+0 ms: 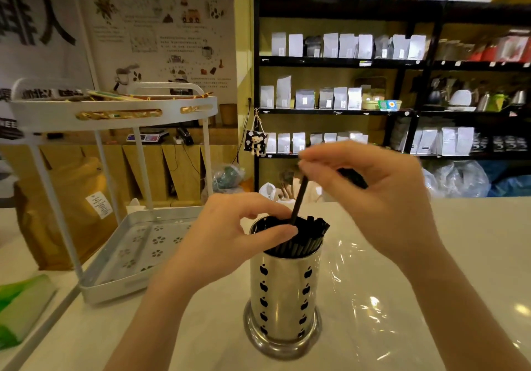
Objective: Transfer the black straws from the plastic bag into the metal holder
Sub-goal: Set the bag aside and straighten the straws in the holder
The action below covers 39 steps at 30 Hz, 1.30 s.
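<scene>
A shiny metal holder with apple-shaped cut-outs stands upright on the white counter, packed with several black straws. My left hand rests on the holder's rim, its thumb and fingers pressed against the straw tops. My right hand hovers above, pinching one black straw by its top end; the lower end dips into the bundle. More dark straws show in the right palm. A clear plastic bag lies flat on the counter beside and behind the holder.
A white two-tier rack with a perforated lower tray stands at the left. A brown paper bag is behind it, a green packet at the far left edge. Black shelves of pouches fill the background.
</scene>
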### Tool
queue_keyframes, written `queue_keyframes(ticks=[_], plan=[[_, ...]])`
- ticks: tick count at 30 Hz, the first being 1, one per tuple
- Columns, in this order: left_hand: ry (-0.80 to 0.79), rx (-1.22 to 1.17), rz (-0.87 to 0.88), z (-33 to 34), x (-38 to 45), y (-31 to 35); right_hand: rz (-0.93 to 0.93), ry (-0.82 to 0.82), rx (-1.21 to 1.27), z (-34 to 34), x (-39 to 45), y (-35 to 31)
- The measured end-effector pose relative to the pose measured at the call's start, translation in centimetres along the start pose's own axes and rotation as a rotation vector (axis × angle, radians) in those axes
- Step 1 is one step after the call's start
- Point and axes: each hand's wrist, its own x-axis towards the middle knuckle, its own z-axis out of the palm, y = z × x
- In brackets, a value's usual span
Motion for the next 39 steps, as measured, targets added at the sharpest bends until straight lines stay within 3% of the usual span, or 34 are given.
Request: queue_keyframes(ticks=[6, 12, 15, 18, 21, 23, 25, 28, 31, 35, 39], plan=[[0.090, -0.032, 0.058, 0.2, -0.2, 0.1, -0.012, 0.479, 0.199, -2.7, 3.5, -0.8], [0.323, -0.096, 0.148, -1.4, -0.7, 0.0, 0.314, 0.607, 0.565, -3.6, 3.0, 2.0], [0.599, -0.233, 0.135, -3.0, -1.2, -0.3, 0.543, 0.496, 0.587, -2.8, 1.5, 3.7], [0.854, -0.340, 0.125, -3.5, -1.3, -0.4, 0.616, 0.183, 0.377, -1.5, -0.2, 4.7], [0.936, -0.384, 0.136, -3.2, -0.8, -0.1, 0.606, -0.129, 0.189, -0.3, -1.2, 5.0], [0.914, -0.356, 0.140, -3.2, -0.3, 0.2, 0.603, -0.228, 0.103, 0.0, -1.5, 5.2], [0.846, -0.285, 0.135, -3.3, 0.4, 0.3, 0.588, -0.220, 0.089, -0.2, -1.6, 5.5], [0.688, -0.174, 0.095, -2.9, 1.2, 0.2, 0.594, -0.186, 0.110, -1.0, -2.0, 6.1], [0.495, -0.102, 0.034, -1.6, 1.3, -0.5, 0.598, -0.263, 0.149, -1.0, -2.9, 6.5], [0.235, -0.097, -0.032, 0.7, 0.9, -1.6, 0.645, -0.448, 0.280, -0.4, -4.9, 6.3], [0.125, -0.137, -0.047, 2.3, -0.1, -2.6, 0.606, -0.482, 0.228, 0.6, -6.5, 6.6]])
